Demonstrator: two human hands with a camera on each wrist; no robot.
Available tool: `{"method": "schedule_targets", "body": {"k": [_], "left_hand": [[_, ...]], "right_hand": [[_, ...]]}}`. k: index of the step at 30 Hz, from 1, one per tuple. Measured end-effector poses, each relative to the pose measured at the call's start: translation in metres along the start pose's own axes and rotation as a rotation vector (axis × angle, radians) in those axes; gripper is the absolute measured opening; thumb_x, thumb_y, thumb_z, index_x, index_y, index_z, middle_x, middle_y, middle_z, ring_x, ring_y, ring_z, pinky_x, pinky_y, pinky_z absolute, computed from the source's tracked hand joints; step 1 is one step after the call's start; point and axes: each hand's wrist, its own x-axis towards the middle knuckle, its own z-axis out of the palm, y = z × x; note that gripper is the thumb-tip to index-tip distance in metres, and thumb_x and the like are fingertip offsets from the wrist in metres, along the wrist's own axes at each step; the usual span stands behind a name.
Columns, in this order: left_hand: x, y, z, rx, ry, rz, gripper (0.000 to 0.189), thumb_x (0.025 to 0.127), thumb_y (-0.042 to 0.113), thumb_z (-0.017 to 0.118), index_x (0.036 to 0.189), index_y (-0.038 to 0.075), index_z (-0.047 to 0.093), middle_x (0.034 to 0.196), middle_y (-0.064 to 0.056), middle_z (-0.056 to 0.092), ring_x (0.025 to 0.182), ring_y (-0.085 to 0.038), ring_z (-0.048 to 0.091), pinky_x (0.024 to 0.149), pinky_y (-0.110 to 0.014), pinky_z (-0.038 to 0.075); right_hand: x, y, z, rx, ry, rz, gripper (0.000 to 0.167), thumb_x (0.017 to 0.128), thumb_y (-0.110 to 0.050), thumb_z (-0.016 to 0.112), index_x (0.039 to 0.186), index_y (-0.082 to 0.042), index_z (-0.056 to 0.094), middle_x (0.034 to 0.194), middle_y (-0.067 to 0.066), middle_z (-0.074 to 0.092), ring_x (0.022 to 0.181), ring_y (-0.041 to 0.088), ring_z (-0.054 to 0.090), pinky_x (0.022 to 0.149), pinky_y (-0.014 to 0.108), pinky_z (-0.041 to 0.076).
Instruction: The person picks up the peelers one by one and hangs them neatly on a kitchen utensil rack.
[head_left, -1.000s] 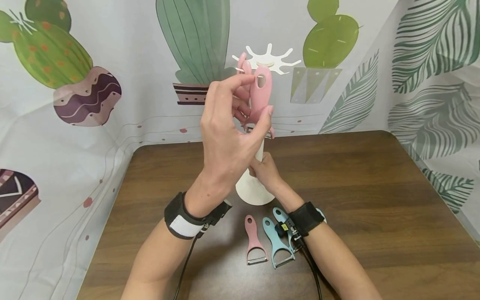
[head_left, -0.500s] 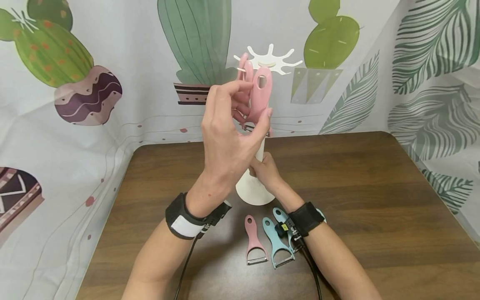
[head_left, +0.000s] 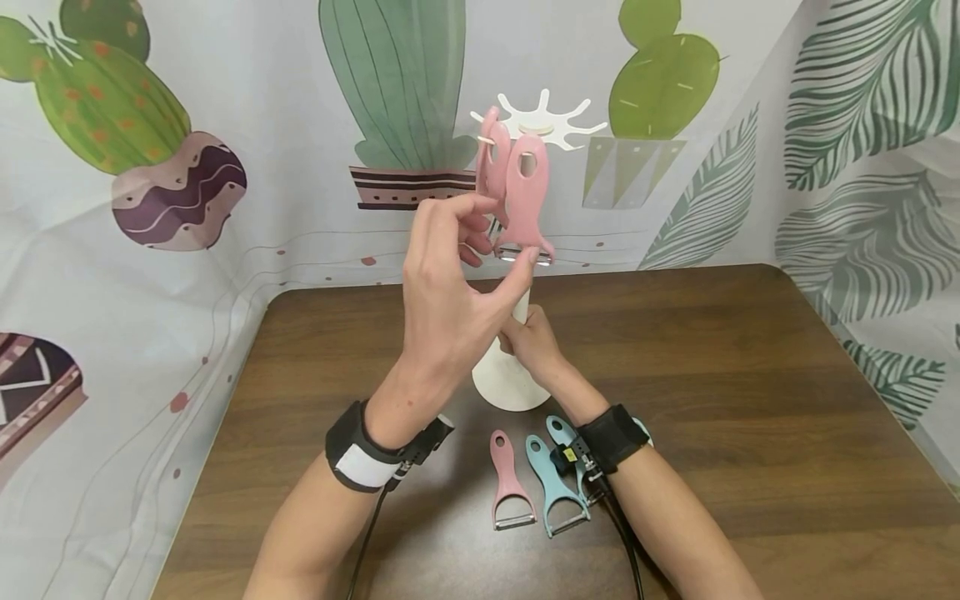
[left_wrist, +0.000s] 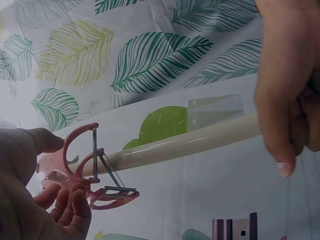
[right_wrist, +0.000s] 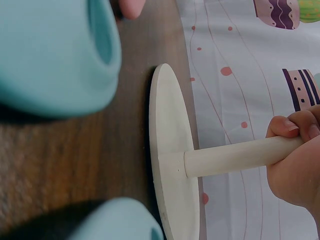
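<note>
Right now the person's left hand [head_left: 446, 287] is raised by the front peeler [head_left: 527, 192], a pink one hanging upright, blade end down, at the near side of the stand's white spoked top [head_left: 543, 127]. The thumb and index finger stand apart, the thumb tip overlapping the peeler's lower end from where I'm watching; whether it actually touches, I can't tell. The other fingers are bent loosely behind, close to the blades, as the left wrist view shows. Just left of the front peeler, the middle peeler [head_left: 497, 171] and the back peeler [head_left: 484, 167], pink as well, hang at neighbouring spokes, partly overlapping each other.

Lower down, the right hand [head_left: 534, 346] has its fingers wrapped round the stand's pole [right_wrist: 240, 157], above the round base [right_wrist: 172, 150], which sits flat on the brown table [head_left: 690, 358].

Nearer the person, a fourth pink peeler [head_left: 511, 479] lies on the wood, handle pointing away. Beside it lies a blue peeler [head_left: 553, 482], and another blue one [head_left: 558, 429] is partly hidden by the right wrist's black strap [head_left: 611, 437]. A similar strap [head_left: 363, 450] circles the left wrist. Behind everything hangs a cloth [head_left: 300, 192] printed with cacti and leaves.
</note>
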Motion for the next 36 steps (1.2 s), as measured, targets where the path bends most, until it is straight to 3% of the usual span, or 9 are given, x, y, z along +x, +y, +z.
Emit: {"method": "schedule_targets", "body": {"k": [5, 9, 14, 25, 30, 36], "left_hand": [[-0.01, -0.005, -0.002, 0.015, -0.035, -0.023, 0.046, 0.09, 0.02, 0.083, 0.125, -0.001, 0.062, 0.109, -0.012, 0.06, 0.088, -0.018, 0.061, 0.074, -0.028, 0.054], [-0.021, -0.008, -0.003, 0.032, -0.071, -0.04, 0.045, 0.091, 0.018, 0.082, 0.126, -0.001, 0.061, 0.11, -0.013, 0.059, 0.087, -0.018, 0.061, 0.074, -0.028, 0.054], [-0.036, -0.012, -0.001, 0.046, -0.119, -0.082, 0.043, 0.091, 0.013, 0.079, 0.127, 0.001, 0.06, 0.11, -0.012, 0.058, 0.086, -0.017, 0.061, 0.075, -0.028, 0.054], [-0.061, -0.018, -0.002, 0.082, -0.175, -0.146, 0.044, 0.089, 0.011, 0.08, 0.127, 0.002, 0.06, 0.11, -0.011, 0.06, 0.087, -0.017, 0.061, 0.073, -0.029, 0.053], [-0.081, -0.022, -0.004, 0.122, -0.262, -0.203, 0.042, 0.09, 0.011, 0.078, 0.127, 0.005, 0.06, 0.11, -0.007, 0.059, 0.09, -0.015, 0.059, 0.072, -0.029, 0.052], [-0.113, -0.026, -0.004, 0.197, -0.409, -0.286, 0.043, 0.09, 0.012, 0.078, 0.128, 0.005, 0.059, 0.105, -0.005, 0.057, 0.084, -0.015, 0.058, 0.066, -0.028, 0.05]], "right_hand": [[0.0, 0.001, 0.0, -0.009, 0.018, -0.001, 0.045, 0.1, -0.008, 0.052, 0.056, -0.011, 0.044, 0.048, -0.009, 0.036, 0.047, 0.009, 0.027, 0.049, 0.025, 0.019], [-0.001, 0.002, -0.001, -0.004, 0.028, -0.014, 0.048, 0.101, -0.014, 0.057, 0.055, -0.016, 0.045, 0.048, -0.009, 0.035, 0.047, 0.009, 0.026, 0.048, 0.025, 0.019], [-0.001, 0.003, -0.001, 0.002, 0.035, -0.018, 0.049, 0.101, -0.02, 0.063, 0.054, -0.018, 0.049, 0.049, -0.008, 0.04, 0.047, 0.008, 0.03, 0.047, 0.025, 0.023], [0.001, 0.003, 0.001, -0.031, 0.046, -0.051, 0.049, 0.102, -0.011, 0.058, 0.054, -0.017, 0.05, 0.053, -0.009, 0.04, 0.052, 0.008, 0.034, 0.049, 0.025, 0.027], [0.0, 0.003, 0.001, -0.029, 0.031, -0.045, 0.049, 0.102, -0.016, 0.058, 0.054, -0.01, 0.049, 0.051, -0.008, 0.04, 0.05, 0.01, 0.034, 0.047, 0.026, 0.024], [-0.001, 0.001, 0.001, -0.017, 0.024, -0.012, 0.05, 0.104, -0.019, 0.062, 0.058, -0.003, 0.051, 0.048, -0.007, 0.037, 0.047, 0.011, 0.03, 0.047, 0.026, 0.021]]}}
